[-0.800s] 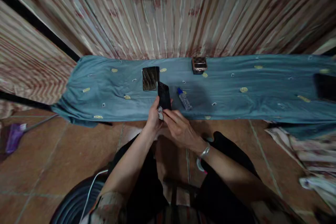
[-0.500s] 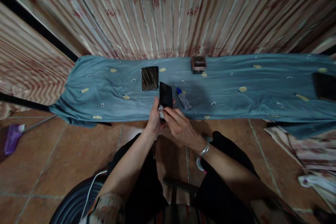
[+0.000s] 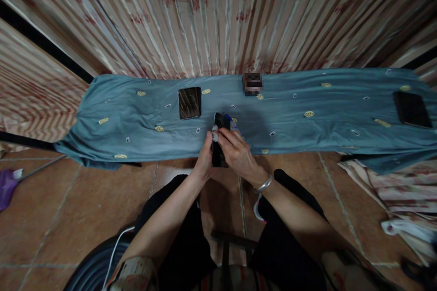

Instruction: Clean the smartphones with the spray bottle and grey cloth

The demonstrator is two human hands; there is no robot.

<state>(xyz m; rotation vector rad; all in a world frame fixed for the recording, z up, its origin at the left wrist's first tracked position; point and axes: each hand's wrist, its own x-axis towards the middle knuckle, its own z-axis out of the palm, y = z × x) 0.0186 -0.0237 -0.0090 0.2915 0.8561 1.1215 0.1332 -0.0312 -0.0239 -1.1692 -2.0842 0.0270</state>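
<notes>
Far side: pleated curtain (image 3: 218, 22), beige-brown stripes with red print, fills the whole back. Floor (image 3: 112, 200) is matte brown tile, pale grout lines. Between them a long blue-grey cloth (image 3: 290, 129), soft fabric, wrinkled, small yellow and white motifs, runs left to right. Near left: round black ribbed object (image 3: 90, 266), concentric ridges, thin white cord (image 3: 114, 252) over it. Right, past the cloth's near edge: striped fabric (image 3: 406, 186), heaped in folds. Far right on the cloth: flat matte-looking black slab (image 3: 413, 109). Right hand (image 3: 241, 154): fingertips together, pinching a small pale wad. Left hand (image 3: 205, 157): clamped on the left side of the phone. Left of the hands, on the cloth: glossy dark tablet-like slab (image 3: 190, 103), rounded corners, streaky reflections. Phone (image 3: 217, 158): slim dark rectangle, smooth face, held at the cloth's near edge, middle partly covered by fingers. Far middle of cloth: small boxy item (image 3: 252, 84), pixelated, material can't be told. Blue-capped clear bottle (image 3: 234, 125) lies just beyond the right hand, mostly hidden. Bracelet (image 3: 265, 183): shiny silver metal band, right wrist. Smallest: the pale wad (image 3: 215, 133), crumpled, against the phone's face.
</notes>
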